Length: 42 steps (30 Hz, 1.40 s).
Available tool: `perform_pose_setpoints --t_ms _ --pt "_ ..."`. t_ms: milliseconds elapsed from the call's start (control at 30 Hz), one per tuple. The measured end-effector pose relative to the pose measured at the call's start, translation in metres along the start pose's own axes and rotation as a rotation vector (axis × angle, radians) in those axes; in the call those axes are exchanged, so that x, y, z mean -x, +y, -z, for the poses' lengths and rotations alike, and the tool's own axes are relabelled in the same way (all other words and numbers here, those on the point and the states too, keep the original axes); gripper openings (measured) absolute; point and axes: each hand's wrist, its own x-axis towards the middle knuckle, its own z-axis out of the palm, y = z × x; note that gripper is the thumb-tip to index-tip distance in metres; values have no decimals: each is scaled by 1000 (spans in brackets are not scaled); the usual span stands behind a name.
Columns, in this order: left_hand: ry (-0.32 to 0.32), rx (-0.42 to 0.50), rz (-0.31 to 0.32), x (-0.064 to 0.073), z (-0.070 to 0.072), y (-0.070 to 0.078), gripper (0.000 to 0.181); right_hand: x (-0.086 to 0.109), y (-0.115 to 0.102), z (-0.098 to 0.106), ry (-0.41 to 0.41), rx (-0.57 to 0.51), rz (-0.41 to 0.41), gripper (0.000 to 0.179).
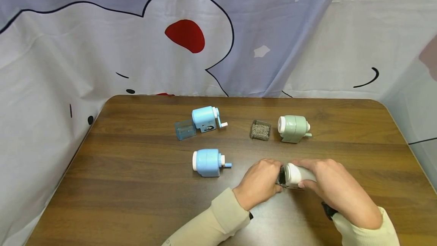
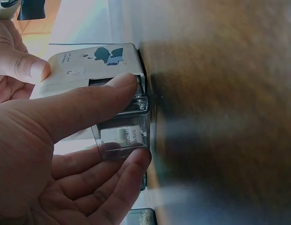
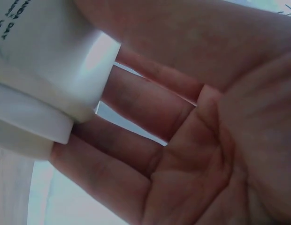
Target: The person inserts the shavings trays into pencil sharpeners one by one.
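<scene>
left hand (image 1: 260, 182): we're pinching clear drawer (image 2: 122, 134) | right hand (image 1: 329, 177), just beside: we're gripping white sharpener (image 1: 294, 174) | ideally keeping drawer level

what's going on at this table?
A person's right hand holds a white plastic pencil sharpener while their left hand grips its clear plastic drawer, which sticks partly out of the body. Behind it, a pale green plastic sharpener stands near a smoky see-through drawer of grainy brown material. Farther left are a light blue sharpener with a panda print, a translucent blue drawer beside it, and a rounder light blue sharpener.
</scene>
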Motion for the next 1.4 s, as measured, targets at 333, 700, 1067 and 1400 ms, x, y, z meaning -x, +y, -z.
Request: perform_pose_setpoints --t_ms 333,700,1067,1400 --pt "-18 -23 -1 -3 0 4 46 0 0 1 -2 -1 -2 45" --pt "-9 -30 -8 -6 -2 5 47 -1 0 1 -4 -1 13 44" --pt "-17 -14 10 -8 -4 8 49 -1 0 1 -10 -1 8 44" --pt "-22 -4 22 -10 -6 9 49 -1 0 1 -7 1 10 45"
